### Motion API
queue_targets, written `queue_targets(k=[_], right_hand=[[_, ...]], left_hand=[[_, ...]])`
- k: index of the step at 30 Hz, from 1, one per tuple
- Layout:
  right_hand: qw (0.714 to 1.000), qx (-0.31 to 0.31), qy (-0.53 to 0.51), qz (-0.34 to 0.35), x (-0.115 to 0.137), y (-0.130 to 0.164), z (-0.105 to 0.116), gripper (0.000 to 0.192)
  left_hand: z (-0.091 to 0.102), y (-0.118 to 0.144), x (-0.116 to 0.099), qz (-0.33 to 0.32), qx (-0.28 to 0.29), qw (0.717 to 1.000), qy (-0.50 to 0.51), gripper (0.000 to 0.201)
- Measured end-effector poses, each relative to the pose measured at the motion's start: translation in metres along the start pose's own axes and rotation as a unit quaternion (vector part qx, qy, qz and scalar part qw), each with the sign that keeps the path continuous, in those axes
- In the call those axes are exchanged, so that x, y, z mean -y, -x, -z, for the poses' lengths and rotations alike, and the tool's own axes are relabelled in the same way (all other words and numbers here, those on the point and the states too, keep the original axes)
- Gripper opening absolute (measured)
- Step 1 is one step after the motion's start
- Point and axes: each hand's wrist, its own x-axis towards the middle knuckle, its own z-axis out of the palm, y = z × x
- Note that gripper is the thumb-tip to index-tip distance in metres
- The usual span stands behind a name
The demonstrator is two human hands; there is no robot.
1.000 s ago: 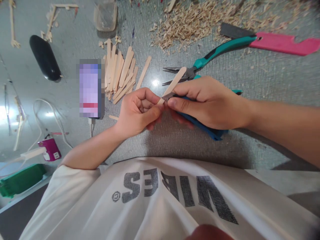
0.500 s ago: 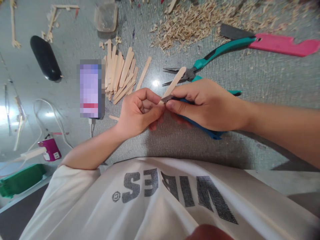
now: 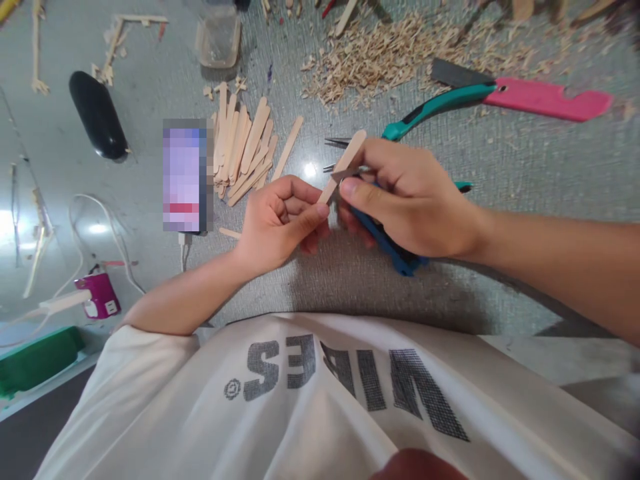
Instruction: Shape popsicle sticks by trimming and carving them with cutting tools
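Wooden craft stick [image 3: 345, 163] is pinched at its lower end by left hand [image 3: 277, 223], above the grey table [image 3: 525, 167]. Blue-handled cutter [image 3: 385, 240] is gripped in right hand [image 3: 405, 200], blades at the stick. Light, stiff, likely splintery; best held close to the cut.

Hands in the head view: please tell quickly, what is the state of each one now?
Left hand: closed, pinching the wooden stick at its lower end.
Right hand: closed around the blue-handled cutter, blade at the stick.
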Motion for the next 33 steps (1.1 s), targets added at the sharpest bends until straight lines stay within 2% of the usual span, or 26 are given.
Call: queue_targets(k=[2,3,4,6,8,11,14,17,20,23,26,30,33], right_hand=[[0.998,-0.043,-0.036,0.01,-0.004,0.001,-0.004,0.032],[0.997,-0.054,-0.047,0.016,-0.006,0.001,-0.005,0.037],[0.996,-0.061,-0.058,0.024,-0.008,0.001,-0.006,0.041],[0.993,-0.073,-0.086,0.044,-0.011,-0.001,-0.007,0.047],[0.99,-0.081,-0.103,0.053,-0.012,-0.003,-0.007,0.05],[0.991,-0.078,-0.099,0.052,-0.012,-0.005,-0.007,0.053],[0.991,-0.08,-0.09,0.055,-0.013,-0.006,-0.007,0.056],[0.991,-0.09,-0.082,0.059,-0.014,-0.006,-0.009,0.056],[0.991,-0.089,-0.076,0.062,-0.015,-0.006,-0.011,0.057],[0.99,-0.095,-0.077,0.066,-0.015,-0.007,-0.012,0.057],[0.989,-0.101,-0.088,0.061,-0.015,-0.007,-0.011,0.058],[0.99,-0.093,-0.089,0.057,-0.015,-0.007,-0.011,0.058],[0.992,-0.085,-0.078,0.056,-0.014,-0.006,-0.01,0.057]], left_hand=[[-0.001,0.004,0.007,-0.084,-0.024,0.993,-0.076,0.034],[-0.001,0.006,0.01,-0.142,-0.033,0.981,-0.131,0.031],[-0.001,0.007,0.012,-0.205,-0.041,0.958,-0.194,0.03],[0.001,0.008,0.011,-0.325,-0.045,0.893,-0.307,0.03],[0.001,0.011,0.003,-0.385,-0.053,0.835,-0.389,0.028],[-0.002,0.028,-0.019,-0.334,-0.08,0.792,-0.505,0.031],[-0.003,0.056,-0.032,-0.186,-0.092,0.78,-0.591,0.035],[0.008,0.08,-0.025,-0.057,-0.113,0.786,-0.605,0.047],[0.026,0.09,-0.008,0.006,-0.14,0.789,-0.599,0.056],[0.042,0.092,0.003,0.0,-0.134,0.787,-0.602,0.058],[0.049,0.092,0.005,-0.025,-0.117,0.779,-0.616,0.056],[0.043,0.1,0.006,-0.072,-0.117,0.762,-0.633,0.047],[0.033,0.111,0.009,-0.139,-0.138,0.746,-0.636,0.038]])
